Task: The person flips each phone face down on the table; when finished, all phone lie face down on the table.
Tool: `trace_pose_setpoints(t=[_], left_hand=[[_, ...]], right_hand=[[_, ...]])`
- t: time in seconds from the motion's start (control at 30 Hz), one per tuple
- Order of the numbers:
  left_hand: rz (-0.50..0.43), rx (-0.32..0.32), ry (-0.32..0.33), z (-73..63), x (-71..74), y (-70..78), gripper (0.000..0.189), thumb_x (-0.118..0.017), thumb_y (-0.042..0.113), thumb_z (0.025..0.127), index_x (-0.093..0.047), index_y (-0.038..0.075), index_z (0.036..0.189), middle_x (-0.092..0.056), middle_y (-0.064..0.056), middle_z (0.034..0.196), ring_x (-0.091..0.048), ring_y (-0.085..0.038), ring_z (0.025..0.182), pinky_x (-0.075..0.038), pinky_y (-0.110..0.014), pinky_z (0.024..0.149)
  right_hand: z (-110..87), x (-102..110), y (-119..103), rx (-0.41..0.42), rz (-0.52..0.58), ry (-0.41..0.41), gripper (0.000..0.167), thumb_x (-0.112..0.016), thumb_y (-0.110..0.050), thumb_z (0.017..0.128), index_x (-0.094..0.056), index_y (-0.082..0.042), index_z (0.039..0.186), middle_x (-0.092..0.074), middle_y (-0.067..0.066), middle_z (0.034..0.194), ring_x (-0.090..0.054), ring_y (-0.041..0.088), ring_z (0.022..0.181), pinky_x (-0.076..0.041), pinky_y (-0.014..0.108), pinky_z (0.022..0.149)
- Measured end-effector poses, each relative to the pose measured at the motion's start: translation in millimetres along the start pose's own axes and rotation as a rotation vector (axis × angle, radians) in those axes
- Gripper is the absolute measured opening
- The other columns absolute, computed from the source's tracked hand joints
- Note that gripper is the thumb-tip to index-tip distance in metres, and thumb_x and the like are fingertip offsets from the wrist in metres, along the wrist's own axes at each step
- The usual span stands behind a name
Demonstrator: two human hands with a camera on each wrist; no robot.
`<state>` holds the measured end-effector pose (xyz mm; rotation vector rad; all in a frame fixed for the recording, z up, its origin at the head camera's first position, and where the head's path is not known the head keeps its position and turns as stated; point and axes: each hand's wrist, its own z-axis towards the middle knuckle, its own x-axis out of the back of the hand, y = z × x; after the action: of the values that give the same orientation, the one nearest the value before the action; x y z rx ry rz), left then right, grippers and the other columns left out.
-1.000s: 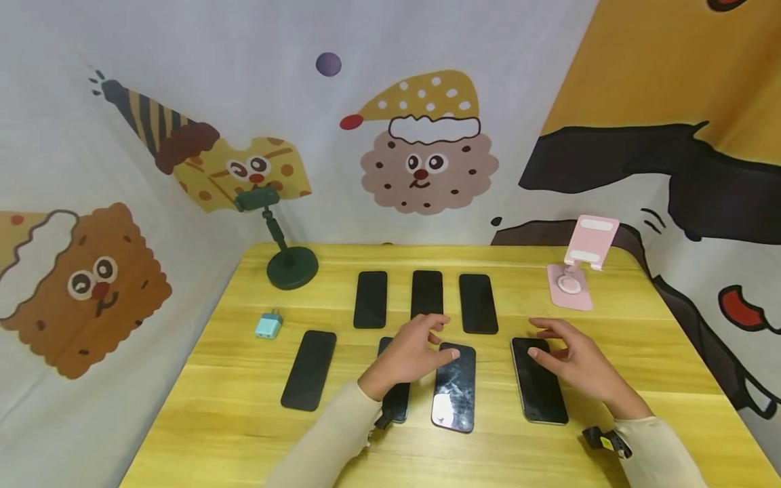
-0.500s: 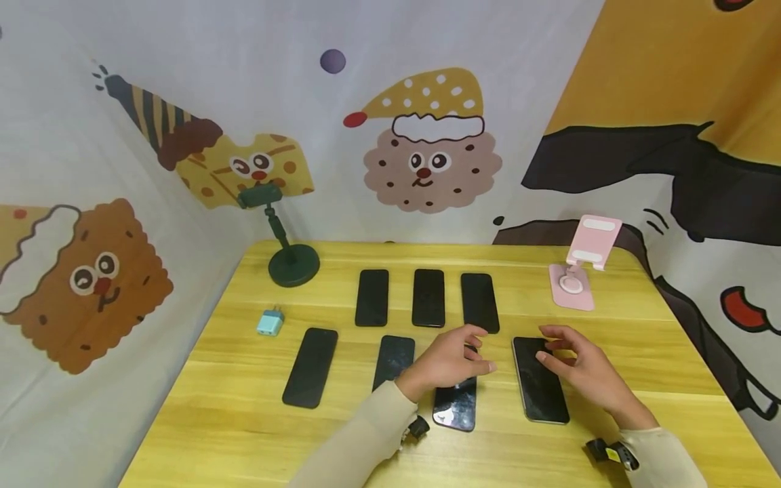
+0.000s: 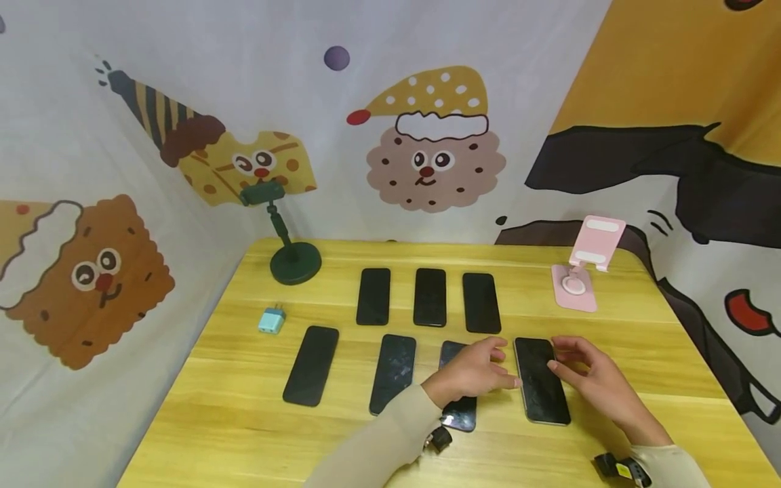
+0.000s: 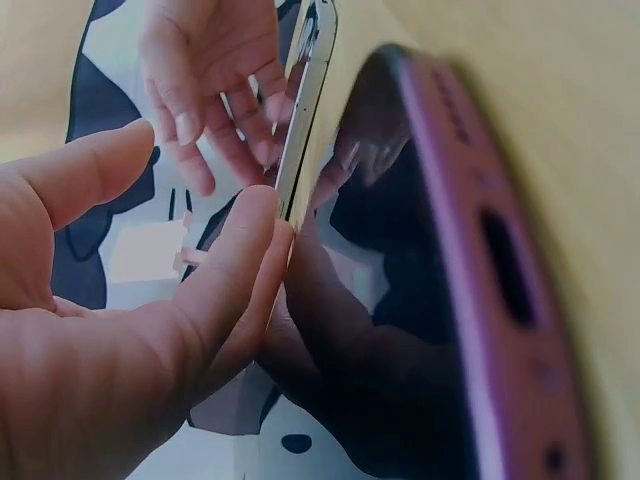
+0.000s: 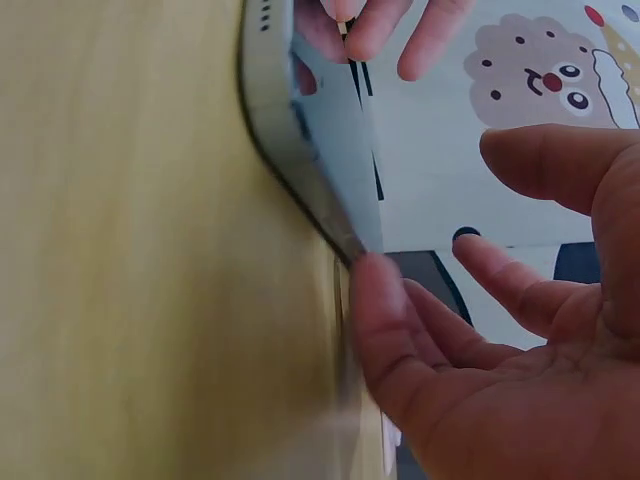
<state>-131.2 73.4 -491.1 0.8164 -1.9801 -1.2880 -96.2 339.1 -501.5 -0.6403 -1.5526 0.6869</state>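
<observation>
Sleeves (image 3: 378, 444), both cream, lie nearest, one on each side of the silver phone (image 3: 542, 381), with a black wrist camera (image 3: 439, 439) by each cuff. The silver phone lies flat on the table (image 3: 244, 434), dark screen up, between the two hands.

The left hand (image 3: 472, 369) is left of the silver phone, over part of the purple phone (image 3: 459, 412); its fingers are loosely bent and grasp nothing, the thumb tip just beside the silver phone's left edge. The right hand (image 3: 594, 379) is at the silver phone's right edge, thumb and fingers apart, with no grasp on it. Whether either hand touches the silver phone, I cannot tell.

Further left of the silver phone lie a smudged phone (image 3: 392, 369), then a black phone (image 3: 310, 366), and beyond that a blue charger (image 3: 271, 320). Farther back than the silver phone and to its left, three dark phones (image 3: 430, 297) form a row. A pink stand (image 3: 598, 244) rises behind it to the right; a green stand (image 3: 295, 263) is far behind to the left. Farthest, behind it all, hangs a cloth (image 3: 268, 61) with cartoon prints.
</observation>
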Motion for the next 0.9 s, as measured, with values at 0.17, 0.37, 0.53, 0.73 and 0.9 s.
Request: trace_pose_setpoints(t=[0.17, 0.37, 0.53, 0.73, 0.9], left_hand=[[-0.052, 0.003, -0.03, 1.4, -4.4, 2.6, 0.076, -0.083, 0.02, 0.094, -0.046, 0.018, 0.16, -0.06, -0.007, 0.151, -0.073, -0.012, 0.115, -0.061, -0.028, 0.087], [-0.133, 0.003, -0.052, 3.9, -10.7, 5.1, 0.075, -0.08, 0.015, 0.096, -0.044, 0.011, 0.161, -0.06, -0.009, 0.152, -0.071, -0.018, 0.122, -0.061, -0.028, 0.091], [-0.254, 0.023, -0.035, 5.7, -17.7, 2.3, 0.073, -0.079, 0.007, 0.094, -0.045, 0.004, 0.159, -0.059, -0.013, 0.151, -0.071, -0.023, 0.121, -0.063, -0.034, 0.091], [-0.39, 0.029, -0.004, 9.9, -25.2, -1.2, 0.073, -0.078, 0.003, 0.094, -0.045, 0.004, 0.159, -0.058, -0.015, 0.15, -0.07, -0.026, 0.12, -0.063, -0.045, 0.094], [-0.484, 0.033, 0.062, 10.3, -31.6, -0.9, 0.071, -0.077, -0.002, 0.093, -0.048, 0.004, 0.157, -0.06, -0.013, 0.141, -0.067, -0.025, 0.118, -0.06, -0.051, 0.1]], right_hand=[[-4.0, 2, 1, -0.028, -0.01, -0.026, 0.057, -0.073, -0.033, 0.102, -0.054, 0.0, 0.145, -0.063, 0.024, 0.139, -0.064, 0.021, 0.116, -0.054, 0.017, 0.082], [-3.8, 4, 0, 0.008, 0.046, -0.014, 0.053, -0.074, -0.025, 0.102, -0.056, 0.002, 0.143, -0.066, 0.025, 0.135, -0.058, -0.011, 0.102, -0.057, 0.018, 0.081], [-4.7, 0, 1, -0.018, 0.117, -0.045, 0.054, -0.074, -0.022, 0.102, -0.054, 0.005, 0.145, -0.064, 0.027, 0.138, -0.058, -0.01, 0.105, -0.058, 0.019, 0.082], [-4.1, 0, 3, -0.023, 0.134, -0.036, 0.055, -0.075, -0.023, 0.101, -0.055, 0.005, 0.143, -0.062, 0.028, 0.138, -0.06, -0.008, 0.106, -0.056, 0.016, 0.083], [-3.8, -1, 1, -0.034, 0.1, -0.025, 0.056, -0.078, -0.028, 0.098, -0.058, 0.001, 0.141, -0.066, 0.024, 0.136, -0.061, -0.004, 0.106, -0.053, 0.015, 0.083]])
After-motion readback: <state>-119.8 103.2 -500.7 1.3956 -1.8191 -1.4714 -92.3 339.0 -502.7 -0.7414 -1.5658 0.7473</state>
